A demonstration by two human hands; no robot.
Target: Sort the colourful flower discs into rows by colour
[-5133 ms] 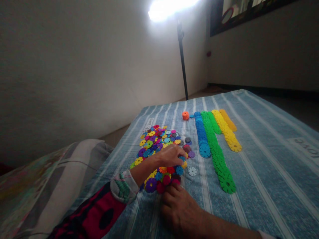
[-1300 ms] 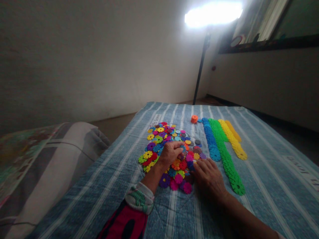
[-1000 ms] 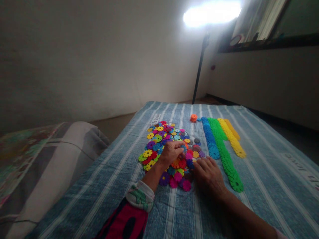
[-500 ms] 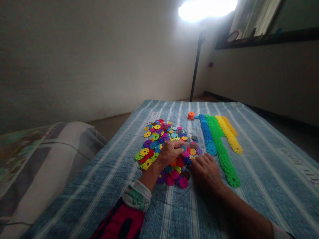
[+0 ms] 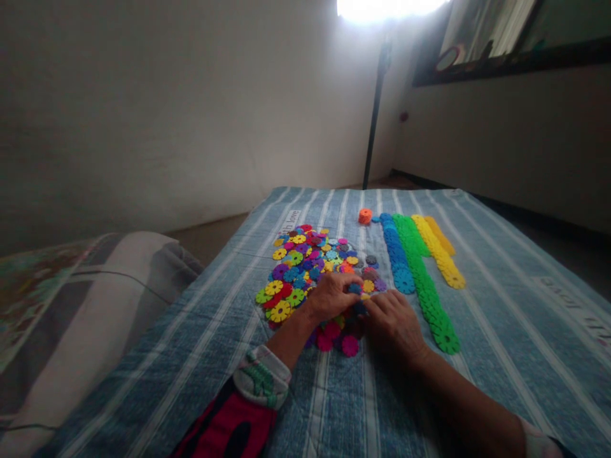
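A loose heap of colourful flower-shaped plastic discs lies on a blue striped blanket. My left hand rests on the near side of the heap, fingers curled and pinching a blue disc. My right hand lies just right of it, fingertips touching discs at the heap's edge; whether it holds one is hidden. Right of the heap run sorted rows of discs: a blue row, a long green row, a yellow row. A small orange stack stands at the far end.
A grey patterned pillow lies at the left. A dark lamp stand rises behind the blanket under a bright light. Walls close the far side, and a dark-framed window is at the upper right.
My right hand has slid left to meet my left hand at the heap's near edge. My left hand now pinches a blue disc. The view has tilted slightly down.
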